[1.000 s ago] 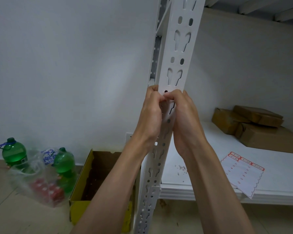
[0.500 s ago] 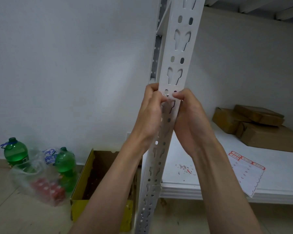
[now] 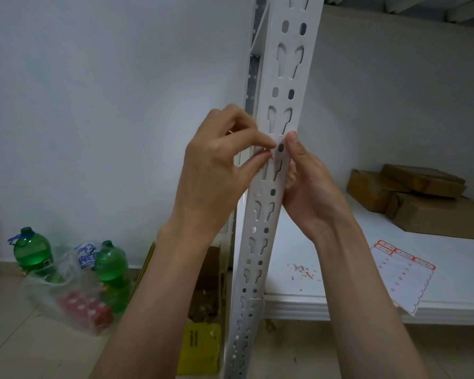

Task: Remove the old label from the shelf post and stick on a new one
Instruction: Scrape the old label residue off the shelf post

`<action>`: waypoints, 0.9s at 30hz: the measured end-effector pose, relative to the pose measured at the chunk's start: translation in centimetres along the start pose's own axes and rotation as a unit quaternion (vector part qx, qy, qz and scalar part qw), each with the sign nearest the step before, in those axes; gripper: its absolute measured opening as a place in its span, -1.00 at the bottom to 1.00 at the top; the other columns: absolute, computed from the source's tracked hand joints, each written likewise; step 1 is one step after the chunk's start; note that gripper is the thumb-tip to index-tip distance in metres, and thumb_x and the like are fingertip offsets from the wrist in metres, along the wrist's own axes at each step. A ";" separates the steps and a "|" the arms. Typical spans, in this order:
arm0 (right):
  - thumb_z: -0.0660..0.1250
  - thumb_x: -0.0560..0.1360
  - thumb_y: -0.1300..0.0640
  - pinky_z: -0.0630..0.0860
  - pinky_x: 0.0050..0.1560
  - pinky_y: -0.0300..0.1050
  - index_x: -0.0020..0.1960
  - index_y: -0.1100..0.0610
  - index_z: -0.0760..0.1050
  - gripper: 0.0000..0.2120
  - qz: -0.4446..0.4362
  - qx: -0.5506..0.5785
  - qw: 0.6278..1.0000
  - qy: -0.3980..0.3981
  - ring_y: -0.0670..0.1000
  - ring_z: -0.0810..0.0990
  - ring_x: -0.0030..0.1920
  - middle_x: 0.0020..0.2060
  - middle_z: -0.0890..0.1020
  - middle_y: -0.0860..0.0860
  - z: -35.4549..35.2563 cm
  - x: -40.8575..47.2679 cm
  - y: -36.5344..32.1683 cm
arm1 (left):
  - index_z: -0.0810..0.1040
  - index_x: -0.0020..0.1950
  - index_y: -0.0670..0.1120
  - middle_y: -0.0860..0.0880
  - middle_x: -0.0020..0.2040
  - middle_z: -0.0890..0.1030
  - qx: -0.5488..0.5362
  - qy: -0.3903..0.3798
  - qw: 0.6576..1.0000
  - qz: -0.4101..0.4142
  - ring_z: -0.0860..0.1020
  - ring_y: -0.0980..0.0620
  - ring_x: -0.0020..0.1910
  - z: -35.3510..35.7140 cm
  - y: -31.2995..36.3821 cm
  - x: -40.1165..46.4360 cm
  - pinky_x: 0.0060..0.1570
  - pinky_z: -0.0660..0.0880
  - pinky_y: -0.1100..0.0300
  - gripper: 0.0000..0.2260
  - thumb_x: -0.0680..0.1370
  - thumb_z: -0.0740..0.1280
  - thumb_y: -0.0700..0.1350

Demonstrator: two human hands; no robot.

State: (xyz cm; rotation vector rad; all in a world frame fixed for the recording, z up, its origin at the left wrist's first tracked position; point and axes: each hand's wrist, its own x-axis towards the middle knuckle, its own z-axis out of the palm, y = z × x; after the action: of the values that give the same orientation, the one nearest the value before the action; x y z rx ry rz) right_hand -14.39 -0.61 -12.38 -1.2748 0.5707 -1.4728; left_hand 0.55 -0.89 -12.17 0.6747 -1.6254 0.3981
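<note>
Both hands [image 3: 219, 170] [image 3: 309, 192] at shelf post [image 3: 282, 86] edges (left pinching label scrap [image 3: 268, 154])

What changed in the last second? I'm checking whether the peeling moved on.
The left hand drew back left off the shelf post, fingertips pinching at a label scrap. The right hand slid behind the post, thumb at its edge. Sticker sheet and scraps unmoved.

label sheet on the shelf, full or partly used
Partly used: the label sheet keeps red-bordered labels only along its top edge; the rest is bare backing.

Dim, soft light (edges warped)
</note>
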 end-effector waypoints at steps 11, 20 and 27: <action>0.30 0.57 -0.11 0.59 0.08 -0.03 0.35 0.27 0.52 -0.47 -0.005 -0.013 1.000 0.002 0.09 0.60 0.02 0.02 0.63 0.15 0.0 -0.1 0.4 | 0.71 -0.05 -0.18 -0.10 -0.13 0.62 0.059 0.008 0.998 0.014 0.49 0.02 -0.10 0.6 0.6 -0.6 -0.04 0.31 0.49 -0.89 0.53 0.47 -0.13; 0.29 0.59 -0.12 0.56 0.18 0.02 0.36 0.27 0.50 -0.47 -0.006 -0.021 1.000 0.014 0.13 0.58 0.08 0.09 0.59 0.22 0.0 -0.2 0.5 | 0.72 -0.05 -0.17 -0.09 -0.14 0.64 0.051 0.005 0.999 0.014 0.54 0.03 -0.13 0.4 0.6 -0.5 -0.08 0.38 0.44 -0.87 0.52 0.48 -0.11; 0.30 0.58 -0.13 0.47 0.32 0.23 0.33 0.31 0.51 -0.45 -0.009 -0.036 0.999 0.032 0.35 0.55 0.25 0.27 0.55 0.35 0.0 -0.4 0.6 | 0.68 -0.06 -0.10 -0.02 -0.10 0.61 0.035 -0.032 0.998 -0.039 0.50 0.14 -0.10 0.4 1.5 0.1 -0.07 0.40 0.46 -0.91 0.53 0.46 -0.08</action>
State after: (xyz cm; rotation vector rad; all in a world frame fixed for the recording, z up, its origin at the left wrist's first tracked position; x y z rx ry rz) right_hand -14.22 -0.43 -13.02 -1.2958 0.6615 -1.5233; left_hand -0.72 -0.03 -11.96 0.8089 -1.6453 0.3804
